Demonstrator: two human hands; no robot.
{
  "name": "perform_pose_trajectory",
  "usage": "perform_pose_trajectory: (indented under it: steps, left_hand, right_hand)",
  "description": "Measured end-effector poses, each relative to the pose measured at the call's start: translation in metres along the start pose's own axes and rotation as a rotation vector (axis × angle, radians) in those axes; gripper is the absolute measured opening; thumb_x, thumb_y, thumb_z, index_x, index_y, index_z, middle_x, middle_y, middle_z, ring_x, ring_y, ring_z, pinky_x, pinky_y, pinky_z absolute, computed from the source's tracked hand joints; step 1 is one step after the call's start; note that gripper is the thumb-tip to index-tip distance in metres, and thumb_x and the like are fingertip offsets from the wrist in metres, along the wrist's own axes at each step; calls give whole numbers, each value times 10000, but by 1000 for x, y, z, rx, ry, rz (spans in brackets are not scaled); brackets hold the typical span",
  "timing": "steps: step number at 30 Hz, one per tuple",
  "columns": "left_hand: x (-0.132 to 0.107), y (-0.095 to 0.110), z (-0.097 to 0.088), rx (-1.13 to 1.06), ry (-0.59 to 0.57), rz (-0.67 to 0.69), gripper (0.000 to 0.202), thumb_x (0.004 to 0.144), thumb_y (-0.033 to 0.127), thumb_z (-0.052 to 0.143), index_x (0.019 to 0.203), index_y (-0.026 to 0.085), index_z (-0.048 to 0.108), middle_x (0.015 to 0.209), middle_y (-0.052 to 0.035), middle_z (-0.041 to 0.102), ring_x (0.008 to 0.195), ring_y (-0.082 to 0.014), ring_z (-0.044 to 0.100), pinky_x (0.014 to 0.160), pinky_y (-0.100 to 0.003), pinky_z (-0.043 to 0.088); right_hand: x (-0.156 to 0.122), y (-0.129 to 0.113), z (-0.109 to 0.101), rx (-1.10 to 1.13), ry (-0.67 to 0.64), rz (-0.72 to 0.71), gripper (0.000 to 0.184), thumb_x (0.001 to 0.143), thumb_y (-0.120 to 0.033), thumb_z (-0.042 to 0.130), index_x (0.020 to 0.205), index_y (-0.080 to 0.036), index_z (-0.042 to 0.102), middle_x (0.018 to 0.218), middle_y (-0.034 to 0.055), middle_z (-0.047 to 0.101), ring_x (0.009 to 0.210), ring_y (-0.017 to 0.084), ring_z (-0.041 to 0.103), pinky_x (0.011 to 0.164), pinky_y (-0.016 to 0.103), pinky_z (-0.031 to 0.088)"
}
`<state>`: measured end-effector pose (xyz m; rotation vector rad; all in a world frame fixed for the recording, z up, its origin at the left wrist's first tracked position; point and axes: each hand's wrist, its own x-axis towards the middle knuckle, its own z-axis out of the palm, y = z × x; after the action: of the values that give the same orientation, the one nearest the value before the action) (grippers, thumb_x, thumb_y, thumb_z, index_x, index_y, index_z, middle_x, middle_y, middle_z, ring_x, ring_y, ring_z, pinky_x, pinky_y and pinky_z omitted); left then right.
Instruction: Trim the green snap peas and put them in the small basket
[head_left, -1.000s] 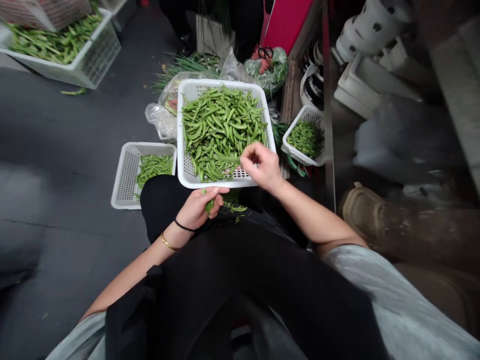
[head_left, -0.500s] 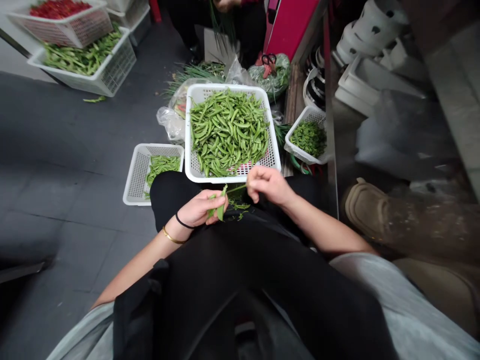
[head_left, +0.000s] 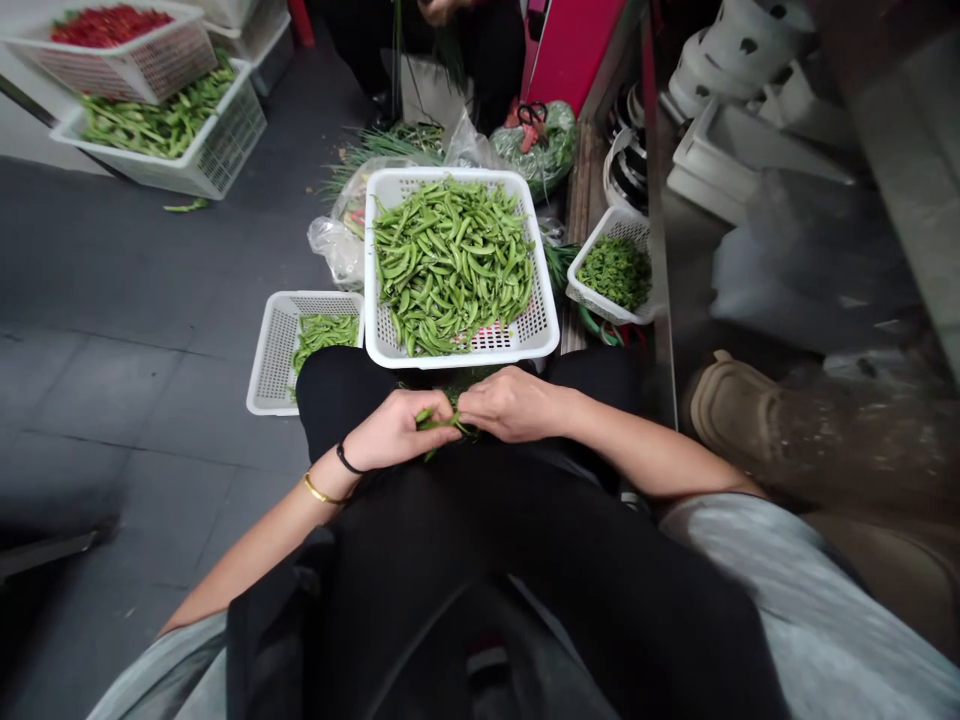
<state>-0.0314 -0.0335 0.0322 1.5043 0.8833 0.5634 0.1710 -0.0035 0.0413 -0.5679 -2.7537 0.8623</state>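
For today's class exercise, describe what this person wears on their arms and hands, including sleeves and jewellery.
The left hand and right hand are bare, without gloves. A pale grey short sleeve covers each upper arm. The left wrist wears a thin black cord band and a slim gold bangle.

Dark grey floor tiles [head_left: 127, 400] with thin grout lines spread across the left side of the room. Ahead stands a red post [head_left: 301, 20] and, further right, a bright magenta panel [head_left: 574, 50]. Beside the panel runs a narrow wooden board [head_left: 577, 200]. To the right, white spotted ceramic pieces [head_left: 739, 60] sit stacked above a pale stone ledge [head_left: 915, 150].
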Motion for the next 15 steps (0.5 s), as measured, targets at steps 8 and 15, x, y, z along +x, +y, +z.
perform_pose_trajectory:
  steps: [8, 15]
  left_hand:
    - [-3, -14, -10, -286, 588, 208, 139, 776, 232, 647, 864, 142, 705, 763, -81, 696, 423, -78, 482, 382, -198, 355]
    - [8, -32, -27, -1030, 428, 120, 234, 661, 322, 657, 558, 157, 527, 494, 6, 449, 481, -115, 464, 408, -216, 392]
  right_hand:
    - [-33, 23, 2, 791, 188, 258, 311, 923, -364, 455, 898, -110, 631, 608, -1, 586, 545, 98, 569, 568, 227, 458]
    - [-36, 37, -35, -101, -322, 430, 248, 817, -269, 600, 1037, -186, 678, 907, 60, 689, 720, 147, 614, 636, 246, 413]
